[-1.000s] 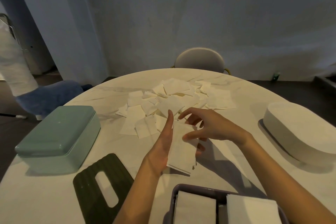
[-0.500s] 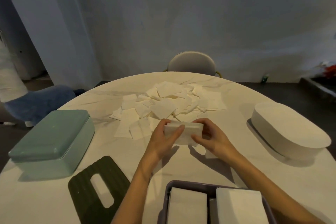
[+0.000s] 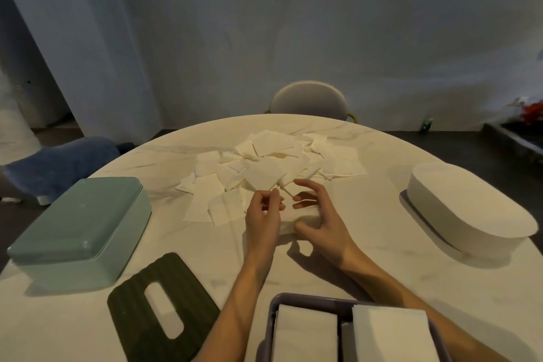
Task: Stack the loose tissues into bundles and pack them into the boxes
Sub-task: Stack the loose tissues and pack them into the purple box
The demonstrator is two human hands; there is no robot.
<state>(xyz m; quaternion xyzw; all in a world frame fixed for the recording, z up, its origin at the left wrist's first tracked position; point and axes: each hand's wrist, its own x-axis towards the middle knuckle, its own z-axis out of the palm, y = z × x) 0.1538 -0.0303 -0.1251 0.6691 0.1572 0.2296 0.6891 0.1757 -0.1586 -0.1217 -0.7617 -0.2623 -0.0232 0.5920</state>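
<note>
A small white tissue bundle [image 3: 298, 219] lies on the round marble table [image 3: 367, 244] in front of the loose tissue pile [image 3: 273, 161]. My left hand [image 3: 263, 219] grips the bundle's left end with curled fingers. My right hand [image 3: 320, 217] holds its right end, thumb against the near side and fingers arched over the top, the index finger lifted. A purple box [image 3: 271, 308] at the near edge holds two white tissue stacks [image 3: 388, 332]. The part of the bundle under my hands is hidden.
A closed mint-green box [image 3: 79, 229] stands at the left, and a dark green slotted lid [image 3: 141, 303] lies flat beside it. At the right sits a white oval box [image 3: 470, 209]. A grey chair back [image 3: 308, 97] rises beyond the far edge.
The flat stack that my hands were squaring a second ago has been gathered into a compact bundle held between both hands. My right fingers have since lifted off its far side.
</note>
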